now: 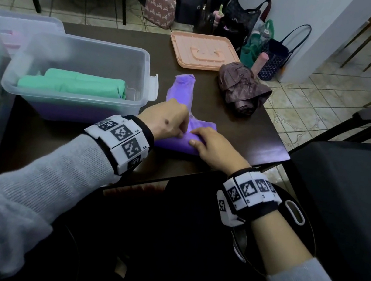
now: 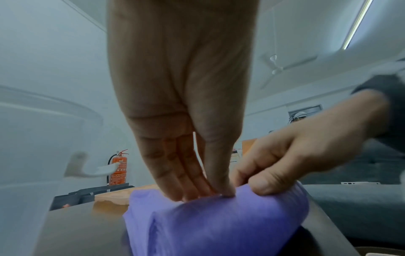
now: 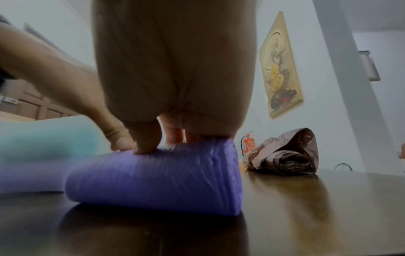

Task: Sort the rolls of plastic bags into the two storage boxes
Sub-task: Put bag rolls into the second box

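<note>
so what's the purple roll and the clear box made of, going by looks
purple roll: thin, soft plastic film, matte to faintly sheened; it creases finely and dents under both hands' fingers. clear box: rigid translucent plastic, frosted look; the green rolls show hazily through its wall.

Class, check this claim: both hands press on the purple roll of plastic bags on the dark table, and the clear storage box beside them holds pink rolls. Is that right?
Not quite. The head view shows the clear storage box holding green rolls, not pink. The rest stands: the left hand and right hand press the purple roll of plastic bags on the dark table.
</note>
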